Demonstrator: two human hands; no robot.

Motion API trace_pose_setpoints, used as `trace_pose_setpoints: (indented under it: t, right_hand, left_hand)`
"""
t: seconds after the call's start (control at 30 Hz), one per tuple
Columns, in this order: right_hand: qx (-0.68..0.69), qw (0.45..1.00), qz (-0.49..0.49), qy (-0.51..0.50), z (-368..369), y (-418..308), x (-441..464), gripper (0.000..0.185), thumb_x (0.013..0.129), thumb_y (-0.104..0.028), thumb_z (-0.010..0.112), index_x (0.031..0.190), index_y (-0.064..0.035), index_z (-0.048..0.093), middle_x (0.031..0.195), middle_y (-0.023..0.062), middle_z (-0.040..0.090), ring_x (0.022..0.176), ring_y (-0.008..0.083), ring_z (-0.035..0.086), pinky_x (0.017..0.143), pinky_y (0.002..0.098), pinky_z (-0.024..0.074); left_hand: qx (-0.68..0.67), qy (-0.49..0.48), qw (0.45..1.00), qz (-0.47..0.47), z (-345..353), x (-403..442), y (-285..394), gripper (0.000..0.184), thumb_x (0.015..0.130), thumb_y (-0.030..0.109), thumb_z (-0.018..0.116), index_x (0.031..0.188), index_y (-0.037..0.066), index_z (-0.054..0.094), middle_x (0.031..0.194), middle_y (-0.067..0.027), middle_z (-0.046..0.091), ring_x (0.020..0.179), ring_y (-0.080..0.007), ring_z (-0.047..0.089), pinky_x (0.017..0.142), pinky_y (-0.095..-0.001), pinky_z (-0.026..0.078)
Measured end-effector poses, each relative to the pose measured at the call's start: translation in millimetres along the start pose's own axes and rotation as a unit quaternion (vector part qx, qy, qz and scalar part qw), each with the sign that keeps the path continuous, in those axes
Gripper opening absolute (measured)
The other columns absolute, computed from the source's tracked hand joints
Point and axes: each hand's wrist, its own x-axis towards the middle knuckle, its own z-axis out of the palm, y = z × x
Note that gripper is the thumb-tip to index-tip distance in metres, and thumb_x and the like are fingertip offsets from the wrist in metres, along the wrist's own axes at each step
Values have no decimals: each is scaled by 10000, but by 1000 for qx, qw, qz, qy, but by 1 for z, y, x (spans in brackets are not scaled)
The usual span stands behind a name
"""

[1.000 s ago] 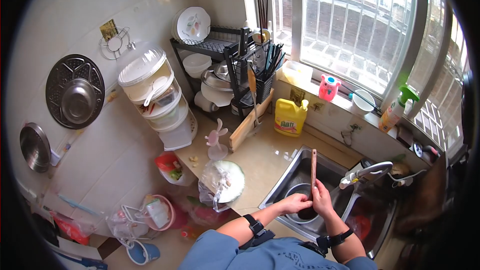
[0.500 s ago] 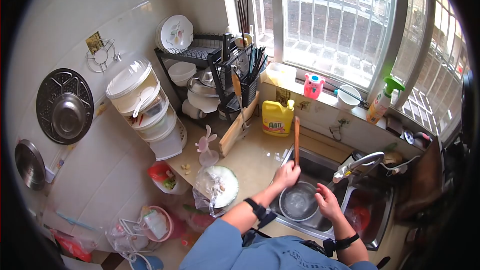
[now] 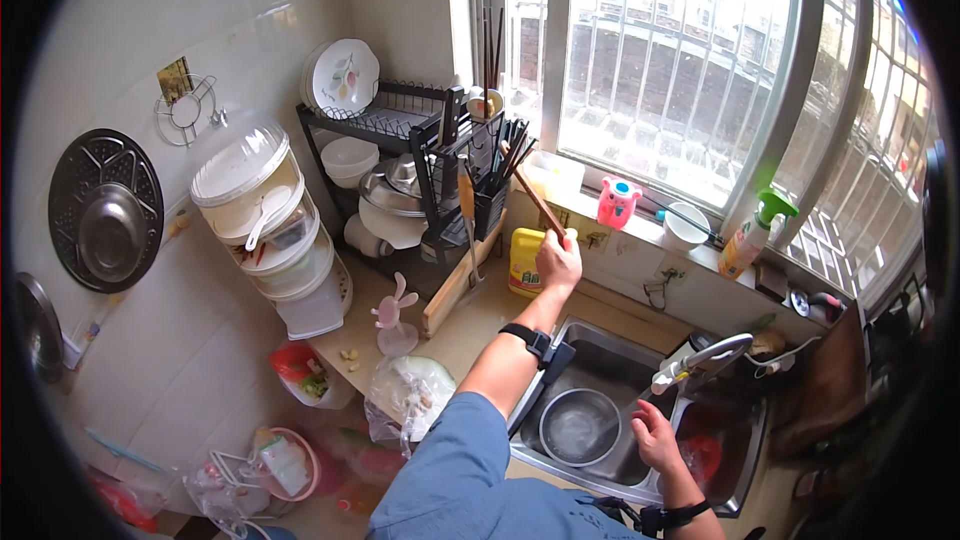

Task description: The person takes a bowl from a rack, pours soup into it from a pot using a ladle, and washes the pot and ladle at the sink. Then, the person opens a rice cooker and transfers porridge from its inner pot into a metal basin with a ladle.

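My left hand (image 3: 558,260) is closed around a long, narrow brown wooden utensil (image 3: 538,202), whose exact kind I cannot tell. Its far end points up at the black utensil holder (image 3: 490,195) on the dish rack. Behind this hand stands a yellow jug (image 3: 524,262), partly covered by it. Over the sink divider, my right hand (image 3: 655,437) hovers with loosely curled fingers apart and nothing visible in them. A round metal basin (image 3: 580,427) lies in the left bowl of the sink (image 3: 612,348), to the left of my right hand.
A faucet (image 3: 700,365) arches over the sink. Left of the jug are a wooden board (image 3: 455,292) on edge, a dish rack (image 3: 405,120) and a pink stand (image 3: 396,325). A pink cup (image 3: 619,202), white cup (image 3: 686,227) and spray bottle (image 3: 755,235) line the sill.
My left hand has moved from above the basin up and away to the utensil holder, carrying the wooden utensil, which now tilts left. My right hand has stayed beside the basin.
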Motion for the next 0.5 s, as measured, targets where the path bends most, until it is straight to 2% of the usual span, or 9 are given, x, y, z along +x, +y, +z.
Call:
trace_pose_setpoints:
  t: [0.03, 0.13, 0.17, 0.2, 0.33, 0.4, 0.43, 0.5]
  right_hand:
    - [5, 1000, 3, 0, 2, 4, 1, 490, 893, -184, 598, 1321, 4, 450, 1113, 153, 614, 1018, 214, 606, 871, 327, 488]
    - [13, 1000, 11, -4, 5, 9, 2, 486, 893, -180, 597, 1319, 4, 451, 1109, 148, 616, 1012, 208, 606, 872, 323, 486]
    - [18, 1000, 17, -8, 5, 9, 1, 484, 894, -178, 596, 1319, 4, 451, 1107, 144, 616, 1007, 203, 605, 870, 319, 484]
    - [16, 1000, 19, -7, 5, 9, 0, 484, 894, -178, 596, 1319, 4, 451, 1107, 144, 616, 1007, 203, 605, 870, 319, 484]
    - [28, 999, 23, -1, 1, 11, -3, 485, 896, -179, 597, 1321, 1, 448, 1082, 116, 615, 969, 172, 597, 847, 296, 481]
    - [27, 999, 23, 3, 0, 12, -3, 486, 896, -180, 599, 1321, 1, 447, 1074, 105, 614, 957, 163, 594, 841, 289, 479]
    - [33, 999, 30, 0, 0, 12, -3, 489, 896, -182, 602, 1321, 3, 446, 1068, 99, 614, 951, 158, 592, 838, 286, 478]
    - [38, 999, 37, -3, 1, 12, -3, 492, 895, -184, 604, 1320, 5, 445, 1061, 93, 615, 945, 153, 590, 835, 283, 478]
  left_hand:
    - [-30, 7, 999, 8, 2, -6, 1, 247, 875, 258, 561, 865, 12, 555, 797, -251, 616, 767, -462, 587, 673, -528, 454]
    - [-39, 19, 999, -6, 9, -1, -3, 243, 877, 252, 563, 870, 9, 555, 799, -248, 619, 770, -454, 590, 671, -524, 455]
    - [-28, 29, 999, -13, 13, 4, -6, 296, 860, 320, 590, 842, 24, 588, 750, -223, 632, 716, -429, 611, 637, -498, 470]
    - [-29, 28, 999, -14, 18, 6, -9, 296, 860, 320, 590, 842, 24, 588, 750, -223, 632, 716, -429, 611, 637, -498, 470]
    - [-65, 41, 997, -13, 17, 7, -5, 225, 861, 234, 567, 893, 13, 596, 769, -220, 638, 738, -418, 620, 651, -482, 480]
    - [-96, 94, 990, 33, 18, 1, -6, 211, 865, 182, 546, 946, -6, 597, 817, -218, 645, 778, -410, 625, 681, -469, 490]
    - [-65, 66, 995, 30, 17, -2, -7, 224, 868, 154, 528, 989, -21, 595, 854, -220, 646, 805, -404, 625, 706, -460, 495]
    - [-74, 82, 993, 48, 18, -2, -9, 215, 876, 180, 537, 968, -10, 578, 840, -232, 629, 796, -426, 606, 689, -480, 478]
